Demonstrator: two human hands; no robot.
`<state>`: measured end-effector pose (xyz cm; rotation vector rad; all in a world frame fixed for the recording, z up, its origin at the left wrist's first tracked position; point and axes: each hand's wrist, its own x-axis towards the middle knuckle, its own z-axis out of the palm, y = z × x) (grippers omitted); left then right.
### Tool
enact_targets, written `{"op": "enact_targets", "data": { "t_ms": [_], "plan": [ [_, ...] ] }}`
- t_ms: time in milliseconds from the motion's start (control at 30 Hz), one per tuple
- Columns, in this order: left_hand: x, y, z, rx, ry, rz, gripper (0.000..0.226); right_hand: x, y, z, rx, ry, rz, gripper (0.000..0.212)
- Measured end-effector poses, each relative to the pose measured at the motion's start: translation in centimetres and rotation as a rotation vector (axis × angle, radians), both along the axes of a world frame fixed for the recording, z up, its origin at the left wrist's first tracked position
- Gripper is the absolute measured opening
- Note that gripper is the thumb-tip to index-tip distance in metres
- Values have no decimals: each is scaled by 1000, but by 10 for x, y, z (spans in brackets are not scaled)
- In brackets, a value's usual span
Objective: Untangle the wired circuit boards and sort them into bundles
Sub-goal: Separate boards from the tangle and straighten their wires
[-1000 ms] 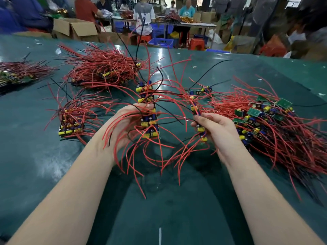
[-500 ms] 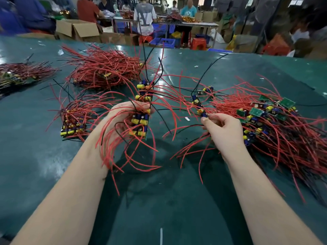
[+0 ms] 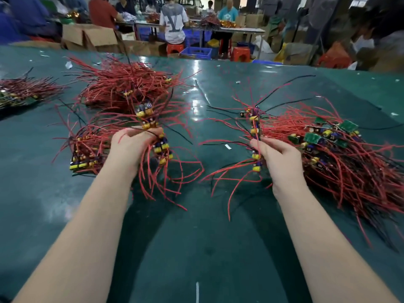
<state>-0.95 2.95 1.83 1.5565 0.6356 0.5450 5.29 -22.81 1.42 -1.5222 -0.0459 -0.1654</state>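
My left hand [image 3: 131, 147] grips a stack of small circuit boards [image 3: 160, 147] with yellow and blue parts; their red wires hang down and fan out below it. My right hand [image 3: 277, 158] holds a second, thinner row of boards [image 3: 255, 127] upright by its edge, red and black wires spreading to both sides. The two held bunches are apart, with bare table between them. A large tangled pile of boards [image 3: 332, 145] with green faces and red wires lies just right of my right hand. A small sorted bundle [image 3: 85, 154] lies left of my left hand.
The work surface is a dark green table [image 3: 196, 237]. A big heap of red-wired boards [image 3: 129, 88] sits behind my left hand, and another pile [image 3: 19, 95] lies at the far left edge. People, cardboard boxes [image 3: 91, 37] and blue crates stand beyond the table.
My hands have pulled apart: the left bunch went left, the right bunch went right and stands more upright. Wires that crossed between the two bunches have come free.
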Motion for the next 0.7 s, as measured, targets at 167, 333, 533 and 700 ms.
{"op": "enact_targets", "data": {
  "t_ms": [167, 333, 533, 700],
  "plan": [
    [-1, 1, -5, 618, 366, 158, 45, -2, 2, 6, 188, 233, 157, 9],
    [2, 2, -2, 619, 298, 144, 56, -4, 5, 10, 589, 398, 349, 16],
    [-1, -3, 2, 592, 187, 140, 54, -5, 5, 10, 740, 400, 483, 21],
    [-12, -25, 13, 918, -71, 356, 52, -8, 13, 12, 777, 453, 438, 10]
  ]
}}
